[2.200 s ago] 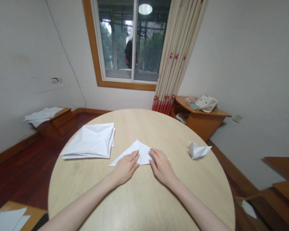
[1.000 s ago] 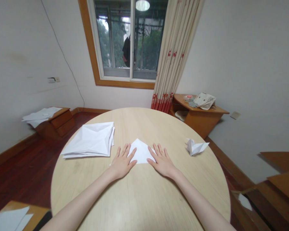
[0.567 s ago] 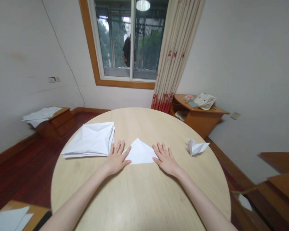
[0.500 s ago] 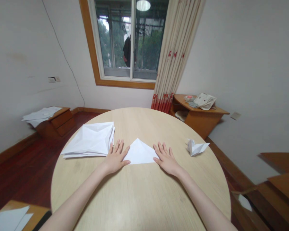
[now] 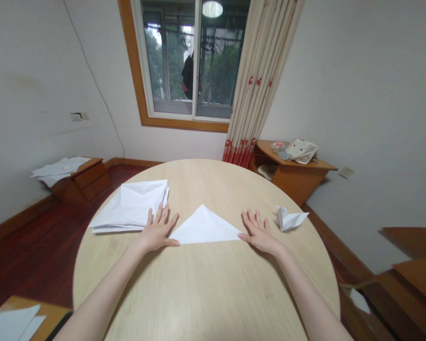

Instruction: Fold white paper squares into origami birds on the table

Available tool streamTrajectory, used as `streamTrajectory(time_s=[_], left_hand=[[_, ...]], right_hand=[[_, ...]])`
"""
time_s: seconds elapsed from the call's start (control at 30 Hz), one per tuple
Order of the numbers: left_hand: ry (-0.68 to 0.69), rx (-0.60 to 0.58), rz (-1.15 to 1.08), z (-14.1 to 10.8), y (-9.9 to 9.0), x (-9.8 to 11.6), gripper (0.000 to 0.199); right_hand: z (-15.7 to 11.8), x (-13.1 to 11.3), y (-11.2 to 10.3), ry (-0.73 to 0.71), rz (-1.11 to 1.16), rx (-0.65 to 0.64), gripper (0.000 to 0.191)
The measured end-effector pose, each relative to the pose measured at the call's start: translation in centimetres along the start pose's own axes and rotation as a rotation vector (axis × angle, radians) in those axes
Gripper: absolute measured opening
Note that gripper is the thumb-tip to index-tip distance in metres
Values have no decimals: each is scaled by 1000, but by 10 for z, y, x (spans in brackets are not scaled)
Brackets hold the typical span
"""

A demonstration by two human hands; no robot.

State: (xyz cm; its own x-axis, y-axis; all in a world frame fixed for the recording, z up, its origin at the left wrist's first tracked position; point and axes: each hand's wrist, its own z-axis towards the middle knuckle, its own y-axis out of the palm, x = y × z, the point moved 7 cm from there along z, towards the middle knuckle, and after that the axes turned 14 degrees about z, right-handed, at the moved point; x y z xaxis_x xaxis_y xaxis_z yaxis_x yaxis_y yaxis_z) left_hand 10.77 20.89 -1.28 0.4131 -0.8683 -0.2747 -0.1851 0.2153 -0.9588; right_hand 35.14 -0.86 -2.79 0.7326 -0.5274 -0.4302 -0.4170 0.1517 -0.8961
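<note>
A sheet of white paper folded into a triangle lies flat on the round table, its peak pointing away from me. My left hand is open at the triangle's left corner, thumb on the corner and fingers spread, some of them over the edge of a paper stack. At the right corner my right hand is also open, with its thumb touching the paper and its fingers fanned on the tabletop. Beyond my right hand sits a folded white paper figure, like an origami bird.
The stack of creased white paper lies at the table's left. Papers cover a low drawer cabinet by the left wall. A corner cabinet holding a cloth bag stands behind the table. More paper is at the lower left.
Both hands have slid outward along the folded paper, left hand to the left and right hand to the right. More of the triangle shows between them. The paper itself has stayed in place.
</note>
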Motion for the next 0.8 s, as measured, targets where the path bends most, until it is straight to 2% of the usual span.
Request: streamTrajectory(time_s=[0.23, 0.43, 0.57, 0.7, 0.8], left_hand=[[-62, -75, -10, -4, -2, -11, 96], [-63, -11, -9, -4, 0, -14, 100], [-75, -54, -5, -5, -2, -14, 100], [-75, -71, -11, -7, -9, -12, 98], [-62, -49, -14, -8, -14, -9, 98]], right_hand=[[-1, 9, 0, 31, 14, -62, 72], [0, 12, 1, 38, -8, -70, 69], [-2, 9, -1, 65, 18, -80, 70], [-3, 4, -2, 49, 35, -48, 69], [-2, -2, -2, -22, 52, -1, 70]])
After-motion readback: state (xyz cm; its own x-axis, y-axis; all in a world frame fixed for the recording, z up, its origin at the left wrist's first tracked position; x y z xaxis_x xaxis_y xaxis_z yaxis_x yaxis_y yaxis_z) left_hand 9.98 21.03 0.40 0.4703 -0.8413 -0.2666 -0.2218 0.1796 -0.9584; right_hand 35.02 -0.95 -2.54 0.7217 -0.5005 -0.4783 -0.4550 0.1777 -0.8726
